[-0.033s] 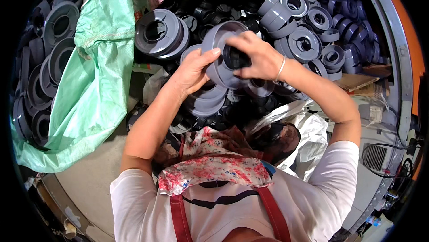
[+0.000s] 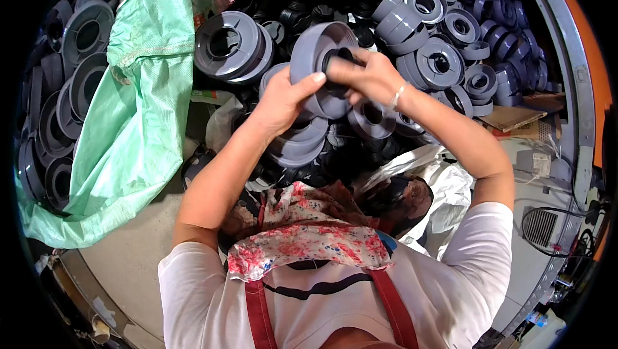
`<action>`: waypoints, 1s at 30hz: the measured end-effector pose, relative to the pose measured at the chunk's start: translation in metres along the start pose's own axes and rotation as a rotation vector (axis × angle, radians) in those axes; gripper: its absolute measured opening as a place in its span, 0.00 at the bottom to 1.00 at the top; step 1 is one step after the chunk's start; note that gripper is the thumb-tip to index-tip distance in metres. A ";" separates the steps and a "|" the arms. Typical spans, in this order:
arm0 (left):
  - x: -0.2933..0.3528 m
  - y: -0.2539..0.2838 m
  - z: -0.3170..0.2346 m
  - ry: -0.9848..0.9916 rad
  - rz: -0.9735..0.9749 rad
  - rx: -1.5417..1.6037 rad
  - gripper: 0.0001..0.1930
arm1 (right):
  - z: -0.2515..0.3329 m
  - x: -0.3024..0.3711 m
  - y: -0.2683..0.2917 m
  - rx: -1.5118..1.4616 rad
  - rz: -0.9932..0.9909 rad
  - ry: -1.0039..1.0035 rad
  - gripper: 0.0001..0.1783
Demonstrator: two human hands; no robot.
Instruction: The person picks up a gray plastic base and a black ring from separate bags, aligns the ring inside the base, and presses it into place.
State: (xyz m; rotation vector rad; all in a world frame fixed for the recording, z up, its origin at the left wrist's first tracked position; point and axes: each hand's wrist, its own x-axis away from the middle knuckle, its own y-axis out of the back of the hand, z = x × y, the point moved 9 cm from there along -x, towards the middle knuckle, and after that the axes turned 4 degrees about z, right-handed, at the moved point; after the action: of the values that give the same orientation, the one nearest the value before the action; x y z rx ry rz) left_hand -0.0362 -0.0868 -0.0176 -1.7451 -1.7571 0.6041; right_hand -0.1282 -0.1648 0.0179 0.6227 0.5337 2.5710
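Observation:
My left hand (image 2: pixel 284 101) grips the near left rim of a grey round plastic fitting (image 2: pixel 309 49), thumb on the inside of its wall. The fitting is held tilted, its open side facing up and to the right. A black ribbed round insert (image 2: pixel 337 60) sits at the middle of the fitting. My right hand (image 2: pixel 372 78) reaches in from the right with its fingers closed on that insert; its fingertips are smeared by motion. Just below the hands lie a stack of grey fittings (image 2: pixel 297 146) and another grey ring (image 2: pixel 373 117).
Black inserts (image 2: pixel 302 17) are heaped behind the hands. Grey fittings stand stacked at the left back (image 2: pixel 225 46) and right (image 2: pixel 440 62). A green woven sack (image 2: pixel 148 98) hangs on the left, beside more grey rings (image 2: pixel 87 33). White plastic sheeting (image 2: pixel 444 188) lies near my right knee.
My right hand's fingers have drawn closer together and turned over the black insert, deeper into the fitting. The fitting has tilted slightly, and my left hand has shifted a little.

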 end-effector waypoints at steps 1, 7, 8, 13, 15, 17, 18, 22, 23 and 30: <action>-0.001 0.005 -0.001 -0.015 -0.021 -0.209 0.20 | -0.047 0.007 -0.024 -0.716 0.108 -0.531 0.35; 0.010 0.007 0.000 -0.038 -0.075 -0.192 0.20 | 0.026 0.006 -0.010 0.453 -0.311 0.424 0.49; 0.010 0.003 -0.004 -0.043 -0.060 -0.407 0.20 | -0.004 0.000 -0.009 0.101 -0.300 0.233 0.48; 0.025 -0.031 -0.040 -0.471 0.034 -1.036 0.33 | -0.038 -0.018 -0.053 -1.400 -0.082 -0.091 0.37; 0.035 -0.043 -0.043 -0.664 0.173 -1.301 0.40 | -0.046 -0.014 -0.055 -1.259 -0.018 -0.166 0.33; 0.043 -0.044 -0.045 -0.799 0.180 -1.519 0.40 | -0.068 -0.010 -0.033 -0.616 0.048 -0.179 0.28; 0.039 -0.034 -0.046 -0.718 0.033 -1.655 0.39 | -0.090 -0.015 -0.014 -0.284 -0.011 -0.254 0.26; 0.019 0.002 -0.037 -0.391 -0.192 -1.875 0.40 | -0.196 0.006 0.003 0.909 -0.139 -0.127 0.24; 0.018 -0.012 -0.042 -0.483 -0.183 -1.798 0.37 | -0.216 0.014 -0.007 0.943 -0.119 -0.066 0.25; 0.002 0.012 0.036 0.212 -0.122 -0.552 0.34 | -0.134 0.015 0.009 0.737 -0.068 -0.092 0.30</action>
State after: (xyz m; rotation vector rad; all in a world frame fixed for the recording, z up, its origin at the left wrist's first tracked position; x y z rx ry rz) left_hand -0.0522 -0.0815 -0.0517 -1.9427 -1.9743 -0.1370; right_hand -0.2108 -0.2000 -0.0835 0.9242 1.4596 2.2213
